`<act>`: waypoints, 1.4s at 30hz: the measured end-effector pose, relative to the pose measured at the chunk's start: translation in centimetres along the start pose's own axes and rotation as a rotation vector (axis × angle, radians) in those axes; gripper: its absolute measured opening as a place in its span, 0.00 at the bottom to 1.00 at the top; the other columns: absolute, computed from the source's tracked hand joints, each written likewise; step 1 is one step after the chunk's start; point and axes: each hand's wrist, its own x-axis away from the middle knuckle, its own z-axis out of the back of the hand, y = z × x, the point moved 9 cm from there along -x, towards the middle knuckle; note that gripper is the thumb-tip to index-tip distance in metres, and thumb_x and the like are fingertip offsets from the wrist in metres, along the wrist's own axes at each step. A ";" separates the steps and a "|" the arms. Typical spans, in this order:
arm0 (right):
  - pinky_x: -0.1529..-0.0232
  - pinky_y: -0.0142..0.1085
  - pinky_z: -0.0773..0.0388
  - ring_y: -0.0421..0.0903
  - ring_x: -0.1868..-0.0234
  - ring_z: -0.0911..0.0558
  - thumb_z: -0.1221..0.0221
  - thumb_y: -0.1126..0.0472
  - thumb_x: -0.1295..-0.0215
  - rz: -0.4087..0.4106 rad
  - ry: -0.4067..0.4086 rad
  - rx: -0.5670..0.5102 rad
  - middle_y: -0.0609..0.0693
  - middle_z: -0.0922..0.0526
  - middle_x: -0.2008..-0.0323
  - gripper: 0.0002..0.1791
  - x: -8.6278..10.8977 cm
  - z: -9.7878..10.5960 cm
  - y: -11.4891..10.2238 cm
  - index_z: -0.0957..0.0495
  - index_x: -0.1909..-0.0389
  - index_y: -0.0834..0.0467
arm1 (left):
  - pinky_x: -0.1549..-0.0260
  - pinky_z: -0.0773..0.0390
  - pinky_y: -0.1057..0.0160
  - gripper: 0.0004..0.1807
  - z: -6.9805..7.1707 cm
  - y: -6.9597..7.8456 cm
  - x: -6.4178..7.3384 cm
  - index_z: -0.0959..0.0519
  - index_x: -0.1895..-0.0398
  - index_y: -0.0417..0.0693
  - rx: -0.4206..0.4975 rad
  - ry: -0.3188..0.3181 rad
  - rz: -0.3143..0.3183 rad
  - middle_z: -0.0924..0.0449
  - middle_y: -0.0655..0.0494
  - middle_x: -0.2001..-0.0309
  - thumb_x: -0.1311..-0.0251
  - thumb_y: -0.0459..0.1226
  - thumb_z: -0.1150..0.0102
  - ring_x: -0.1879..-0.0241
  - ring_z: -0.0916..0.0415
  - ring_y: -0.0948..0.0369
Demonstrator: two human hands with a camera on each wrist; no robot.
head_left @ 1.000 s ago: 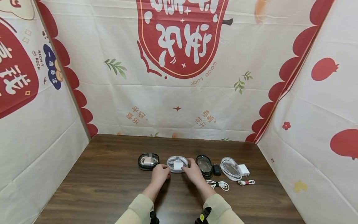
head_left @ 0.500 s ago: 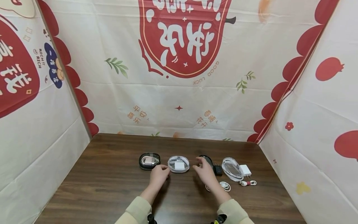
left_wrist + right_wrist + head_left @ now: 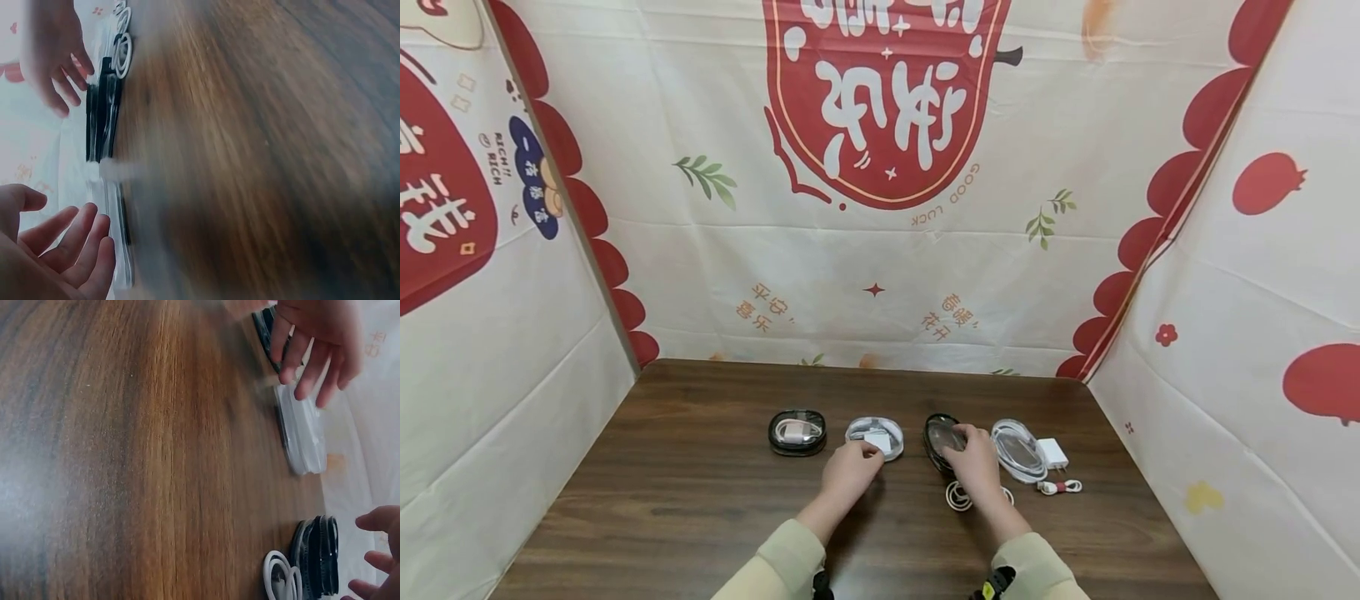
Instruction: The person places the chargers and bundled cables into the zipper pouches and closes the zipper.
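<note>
My left hand is at the near edge of a clear oval case with a white plug adapter inside; whether it touches the case I cannot tell. In the left wrist view that hand's fingers are loosely bent with nothing between them. Over the near right side of a black-rimmed oval case is my right hand. Its fingers are spread apart beside the black case in the right wrist view. The hand hides the black plug adapter and part of a white tied cable.
On the left stands a black oval case holding a white adapter and cable. To the right lie another clear oval case, a white plug adapter and a small cable with a red tie. Printed cloth walls surround the brown table.
My right hand has left the clear case in the middle and moved right to the black case. My left hand has shifted slightly right, in front of the clear case.
</note>
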 end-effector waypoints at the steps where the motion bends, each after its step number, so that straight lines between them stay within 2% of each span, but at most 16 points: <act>1: 0.47 0.56 0.31 0.66 0.46 0.28 0.33 0.61 0.47 -0.010 -0.010 0.008 0.69 0.26 0.49 0.28 -0.1 -0.2 0.2 0.25 0.46 0.69 | 0.70 0.24 0.58 0.12 -0.2 0.2 0.0 0.13 0.65 0.54 -0.007 -0.006 -0.001 0.16 0.62 0.66 0.48 0.43 0.44 0.69 0.22 0.61; 5: 0.46 0.58 0.31 0.69 0.43 0.30 0.29 0.59 0.50 -0.032 -0.048 0.040 0.72 0.29 0.45 0.35 -0.3 -1.1 0.3 0.28 0.42 0.69 | 0.70 0.24 0.58 0.11 -0.7 1.0 0.1 0.13 0.66 0.55 -0.018 -0.014 -0.025 0.16 0.63 0.67 0.47 0.43 0.43 0.70 0.22 0.62; 9: 0.46 0.61 0.33 0.72 0.41 0.34 0.27 0.62 0.54 -0.057 -0.063 0.059 0.73 0.33 0.41 0.39 -0.3 -1.5 0.2 0.30 0.39 0.68 | 0.69 0.23 0.58 0.11 -1.2 1.2 0.2 0.13 0.66 0.55 -0.020 -0.019 -0.039 0.16 0.63 0.66 0.46 0.43 0.43 0.69 0.21 0.62; 13: 0.47 0.61 0.33 0.72 0.42 0.34 0.27 0.64 0.54 -0.072 -0.075 0.078 0.73 0.31 0.43 0.40 -0.3 -1.7 0.3 0.32 0.38 0.67 | 0.68 0.23 0.58 0.11 -1.6 1.3 0.5 0.12 0.66 0.54 -0.023 -0.026 -0.049 0.15 0.62 0.65 0.46 0.44 0.43 0.68 0.21 0.61; 17: 0.49 0.60 0.31 0.71 0.46 0.30 0.26 0.64 0.56 -0.047 -0.075 0.099 0.72 0.26 0.48 0.40 -0.4 -1.5 0.2 0.31 0.39 0.68 | 0.67 0.23 0.58 0.13 -2.0 1.4 0.7 0.12 0.63 0.53 -0.019 -0.039 -0.059 0.15 0.61 0.63 0.46 0.43 0.44 0.65 0.20 0.60; 24: 0.48 0.59 0.31 0.71 0.45 0.29 0.27 0.62 0.53 -0.030 -0.101 0.081 0.73 0.27 0.46 0.40 -0.6 -1.5 -0.1 0.32 0.39 0.69 | 0.63 0.22 0.56 0.14 -2.2 1.8 0.8 0.12 0.60 0.50 -0.010 -0.057 -0.074 0.15 0.60 0.61 0.45 0.43 0.44 0.62 0.19 0.58; 30: 0.45 0.57 0.31 0.70 0.44 0.29 0.27 0.63 0.53 -0.004 -0.098 0.025 0.74 0.27 0.46 0.40 -0.5 -0.9 -0.6 0.32 0.39 0.71 | 0.61 0.22 0.57 0.14 -2.4 2.3 0.8 0.13 0.61 0.48 0.024 -0.056 -0.108 0.15 0.60 0.62 0.45 0.42 0.43 0.62 0.20 0.59; 34: 0.44 0.57 0.31 0.68 0.43 0.29 0.27 0.63 0.53 0.009 -0.112 -0.034 0.73 0.28 0.44 0.40 -0.1 -0.3 -1.0 0.32 0.39 0.70 | 0.61 0.23 0.58 0.15 -2.4 2.2 0.7 0.13 0.60 0.46 0.059 -0.053 -0.109 0.15 0.60 0.64 0.45 0.41 0.43 0.64 0.21 0.60; 38: 0.45 0.57 0.31 0.66 0.42 0.29 0.28 0.62 0.50 0.031 -0.161 -0.094 0.71 0.29 0.42 0.40 0.2 0.1 -1.4 0.34 0.37 0.70 | 0.63 0.23 0.59 0.15 -2.1 2.2 0.6 0.14 0.58 0.44 0.102 -0.045 -0.115 0.18 0.62 0.67 0.45 0.39 0.43 0.66 0.23 0.62; 42: 0.46 0.53 0.29 0.60 0.44 0.26 0.27 0.62 0.51 0.069 -0.222 -0.143 0.66 0.27 0.42 0.41 0.4 0.1 -1.7 0.33 0.36 0.67 | 0.64 0.23 0.60 0.14 -1.5 2.6 0.5 0.16 0.57 0.41 0.129 -0.027 -0.181 0.19 0.61 0.69 0.46 0.36 0.42 0.67 0.23 0.62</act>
